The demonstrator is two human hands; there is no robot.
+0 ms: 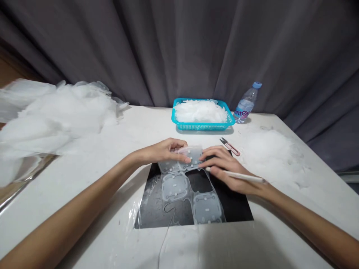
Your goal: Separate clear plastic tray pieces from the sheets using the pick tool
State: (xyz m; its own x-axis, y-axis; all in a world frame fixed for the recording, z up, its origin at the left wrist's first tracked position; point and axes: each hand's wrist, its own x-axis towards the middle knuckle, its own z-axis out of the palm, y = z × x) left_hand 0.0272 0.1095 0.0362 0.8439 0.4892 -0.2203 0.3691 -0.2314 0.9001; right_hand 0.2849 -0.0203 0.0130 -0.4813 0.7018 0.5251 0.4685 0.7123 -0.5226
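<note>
A translucent plastic sheet with rounded panels and small white studs (pixel 175 185) lies over a black mat (pixel 238 209), with some openings showing the dark beneath. My left hand (pixel 169 151) is at its far end, thumb on top and fingers curled behind, pinching a panel there. Between the thumb and fingers of my right hand (pixel 224 166) rests a slim white pen-like tool (pixel 245 176), pointing left. The fingertips of that hand touch the right side of the same far panel. A thin thread or wire (pixel 165 239) trails from the sheet toward me.
Behind the mat stands a blue basket (pixel 203 126) of white fluffy-looking pieces, with a water bottle (pixel 245 106) to its right. Pink-handled thread snips (pixel 230 146) lie near my right hand. White filmy material is heaped left (pixel 64 116) and right (pixel 272 153). A grey curtain (pixel 179 48) hangs behind.
</note>
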